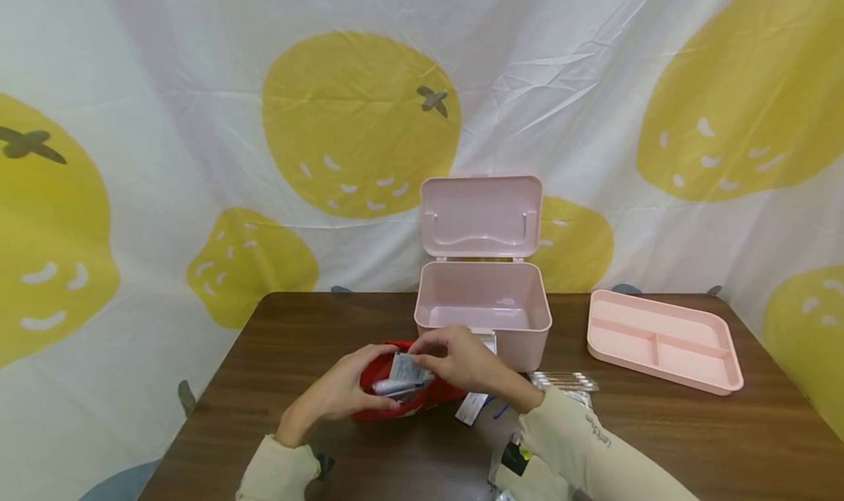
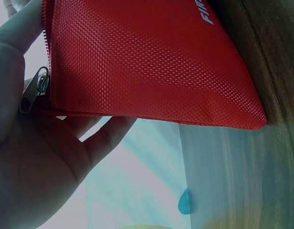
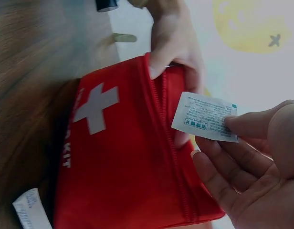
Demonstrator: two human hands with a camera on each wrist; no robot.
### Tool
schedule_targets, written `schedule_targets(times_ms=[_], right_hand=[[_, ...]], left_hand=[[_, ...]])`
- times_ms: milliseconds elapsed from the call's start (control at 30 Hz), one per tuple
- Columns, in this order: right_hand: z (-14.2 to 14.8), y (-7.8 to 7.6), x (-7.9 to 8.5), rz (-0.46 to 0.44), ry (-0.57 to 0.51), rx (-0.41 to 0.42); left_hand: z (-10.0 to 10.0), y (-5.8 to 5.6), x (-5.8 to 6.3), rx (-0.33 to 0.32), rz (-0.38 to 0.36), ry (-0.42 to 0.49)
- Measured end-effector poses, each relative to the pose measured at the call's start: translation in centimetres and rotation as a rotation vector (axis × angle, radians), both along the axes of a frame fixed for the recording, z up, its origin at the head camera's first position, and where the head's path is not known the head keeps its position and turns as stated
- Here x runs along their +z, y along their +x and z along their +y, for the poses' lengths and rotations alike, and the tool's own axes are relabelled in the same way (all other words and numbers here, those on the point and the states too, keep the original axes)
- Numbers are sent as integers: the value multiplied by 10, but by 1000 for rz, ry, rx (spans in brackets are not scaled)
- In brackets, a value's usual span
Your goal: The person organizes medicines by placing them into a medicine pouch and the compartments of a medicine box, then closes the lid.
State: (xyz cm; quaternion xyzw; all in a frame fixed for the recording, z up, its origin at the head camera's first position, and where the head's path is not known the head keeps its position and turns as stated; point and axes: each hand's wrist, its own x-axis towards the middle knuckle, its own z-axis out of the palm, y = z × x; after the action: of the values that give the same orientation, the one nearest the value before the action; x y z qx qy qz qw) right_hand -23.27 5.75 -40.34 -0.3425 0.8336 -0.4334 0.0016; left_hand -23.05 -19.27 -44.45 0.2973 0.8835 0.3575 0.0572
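My left hand [image 1: 343, 387] holds the red first aid pouch [image 1: 442, 392] by its unzipped mouth, thumb on one side and fingers on the other. Its zipper pull [image 2: 35, 90] hangs by the palm in the left wrist view. Between the thumb and fingers of my right hand [image 1: 458, 358] is a small white alcohol pad sachet [image 3: 206, 117], pinched just over the pouch opening. White packets [image 1: 395, 387] show inside the pouch. A white cross and lettering mark the pouch front in the right wrist view.
Behind the pouch stands a pink box [image 1: 484, 303], its lid [image 1: 481, 215] raised. A pink divided tray [image 1: 666, 343] lies at the right. Packaged cotton swabs [image 1: 563, 381] and a white packet [image 1: 471, 408] lie near my right forearm. A patterned cloth [image 1: 217, 157] hangs behind the table.
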Motion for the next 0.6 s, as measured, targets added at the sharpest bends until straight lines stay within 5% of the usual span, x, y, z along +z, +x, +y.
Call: schedule_targets(times_ms=[600], right_hand=[[-11, 3, -27, 206, 140, 52]], left_hand=[[0, 0, 0, 17, -42, 1]])
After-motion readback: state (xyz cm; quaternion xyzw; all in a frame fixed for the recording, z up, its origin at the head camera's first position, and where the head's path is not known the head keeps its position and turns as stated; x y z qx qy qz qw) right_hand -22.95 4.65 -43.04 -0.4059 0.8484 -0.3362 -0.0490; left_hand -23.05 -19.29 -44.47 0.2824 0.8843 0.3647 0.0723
